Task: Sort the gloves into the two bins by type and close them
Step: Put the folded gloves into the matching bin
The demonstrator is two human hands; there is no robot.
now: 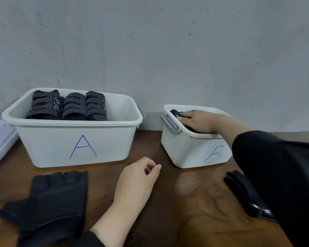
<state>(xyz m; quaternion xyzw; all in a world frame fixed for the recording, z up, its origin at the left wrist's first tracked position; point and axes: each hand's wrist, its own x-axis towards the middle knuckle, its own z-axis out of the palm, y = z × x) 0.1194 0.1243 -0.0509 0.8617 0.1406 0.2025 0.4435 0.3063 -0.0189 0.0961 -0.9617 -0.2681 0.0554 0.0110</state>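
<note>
Now two white plastic bins stand on the brown wooden table [194,202]: bin A [78,139], large and smooth-walled, holds three rolled black knit gloves [68,106] with pale dots; bin B [187,148], smaller and ribbed, holds a plain black glove [175,113]. Two more plain gloves lie outside, one [48,198] front left, one [248,195] under the right sleeve. Reaching into B, the right hand [200,122] presses flat on that glove, fingers straight. Meanwhile the left hand [137,177] rests loosely curled, holding nothing.
</note>
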